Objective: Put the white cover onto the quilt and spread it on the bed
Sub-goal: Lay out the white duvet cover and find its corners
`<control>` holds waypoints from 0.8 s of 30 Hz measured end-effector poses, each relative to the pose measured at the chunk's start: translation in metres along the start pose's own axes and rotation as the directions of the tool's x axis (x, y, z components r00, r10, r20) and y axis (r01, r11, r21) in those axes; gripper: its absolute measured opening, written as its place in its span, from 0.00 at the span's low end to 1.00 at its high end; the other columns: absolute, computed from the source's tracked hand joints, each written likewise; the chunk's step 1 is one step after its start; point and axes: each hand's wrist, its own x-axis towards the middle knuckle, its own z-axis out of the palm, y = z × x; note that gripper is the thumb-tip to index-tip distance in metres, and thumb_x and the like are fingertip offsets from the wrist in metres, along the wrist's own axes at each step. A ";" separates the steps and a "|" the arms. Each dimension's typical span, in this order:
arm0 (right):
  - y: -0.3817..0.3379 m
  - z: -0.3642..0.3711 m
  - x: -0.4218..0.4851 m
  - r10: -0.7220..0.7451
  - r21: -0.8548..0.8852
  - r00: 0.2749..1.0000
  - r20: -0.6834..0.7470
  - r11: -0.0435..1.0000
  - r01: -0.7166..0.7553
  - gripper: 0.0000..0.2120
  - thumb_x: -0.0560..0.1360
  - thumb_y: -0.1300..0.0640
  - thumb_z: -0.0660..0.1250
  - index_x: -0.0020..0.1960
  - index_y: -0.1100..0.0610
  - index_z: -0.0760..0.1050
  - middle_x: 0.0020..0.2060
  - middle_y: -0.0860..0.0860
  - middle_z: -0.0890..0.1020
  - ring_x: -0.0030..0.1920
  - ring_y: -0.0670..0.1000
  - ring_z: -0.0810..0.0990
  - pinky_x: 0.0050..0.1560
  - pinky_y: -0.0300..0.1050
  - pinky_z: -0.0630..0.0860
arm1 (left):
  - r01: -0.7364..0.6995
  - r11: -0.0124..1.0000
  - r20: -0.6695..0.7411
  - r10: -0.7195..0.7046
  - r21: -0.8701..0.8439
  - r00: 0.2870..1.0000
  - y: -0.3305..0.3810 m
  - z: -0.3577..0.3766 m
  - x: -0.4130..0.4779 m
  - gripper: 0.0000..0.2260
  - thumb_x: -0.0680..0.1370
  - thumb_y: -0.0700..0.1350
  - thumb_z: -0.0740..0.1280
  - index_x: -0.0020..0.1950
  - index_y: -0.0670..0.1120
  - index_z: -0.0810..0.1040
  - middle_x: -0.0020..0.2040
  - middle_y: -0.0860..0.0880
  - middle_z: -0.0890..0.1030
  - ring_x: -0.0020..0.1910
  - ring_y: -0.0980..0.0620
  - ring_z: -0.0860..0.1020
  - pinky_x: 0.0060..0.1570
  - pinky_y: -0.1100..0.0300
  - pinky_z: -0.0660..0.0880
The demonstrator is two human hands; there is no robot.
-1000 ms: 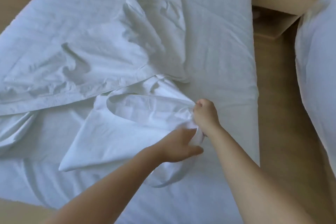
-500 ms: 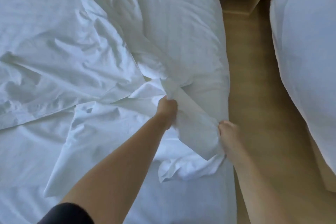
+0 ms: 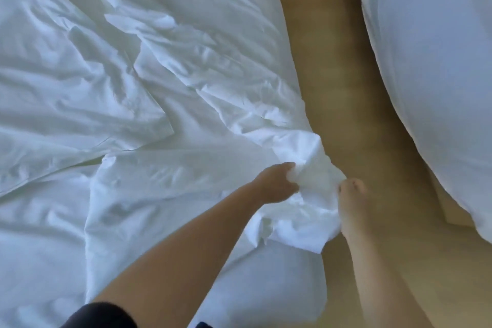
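**Cover corner drawn to bed edge**

Left grip [image 3: 277, 181] is clenched on a bunch of the cover [image 3: 165, 184]. Right grip [image 3: 351, 194], just beside it over the floor [image 3: 343, 93], grasps the same bunch at its outer edge, with its fingers partly hidden by cloth. Half a second ago a flat band of cloth was stretched between the two. That band is now gathered, and the grips have closed toward each other. A second ago the corner lay well inside the bed [image 3: 266, 290]; it now overhangs the right side. The rest of the cover lies creased across the bed, farther left. Judgement: the corner or opening is being located, and filling has not begun. White bulk [image 3: 431, 66] at far right may be the quilt; this cannot be confirmed.
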 end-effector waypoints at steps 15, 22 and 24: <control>-0.015 0.155 -0.076 -0.605 -0.426 0.721 0.337 0.585 0.690 0.23 0.61 0.61 0.64 0.56 0.67 0.73 0.53 0.65 0.76 0.55 0.63 0.70 0.58 0.65 0.71 | 0.386 0.913 -0.603 -0.236 0.130 0.762 -0.192 -0.131 -0.073 0.22 0.76 0.40 0.62 0.71 0.45 0.69 0.66 0.42 0.72 0.66 0.43 0.68 0.64 0.52 0.65; -0.047 0.250 -0.170 -0.385 -0.293 0.597 0.703 0.609 0.738 0.21 0.76 0.59 0.61 0.68 0.62 0.64 0.63 0.56 0.67 0.63 0.57 0.65 0.62 0.45 0.62 | 0.580 0.726 -0.677 -0.217 0.370 0.704 -0.305 -0.200 -0.154 0.27 0.78 0.45 0.62 0.75 0.48 0.59 0.73 0.46 0.62 0.72 0.44 0.59 0.66 0.48 0.60; -0.054 0.283 -0.200 -0.375 -0.299 0.587 0.717 0.595 0.746 0.21 0.76 0.58 0.60 0.68 0.61 0.64 0.63 0.56 0.67 0.63 0.57 0.65 0.62 0.45 0.63 | 0.604 0.621 -0.601 -0.252 0.500 0.758 -0.338 -0.217 -0.169 0.32 0.77 0.51 0.64 0.77 0.49 0.51 0.76 0.46 0.55 0.75 0.44 0.53 0.69 0.46 0.56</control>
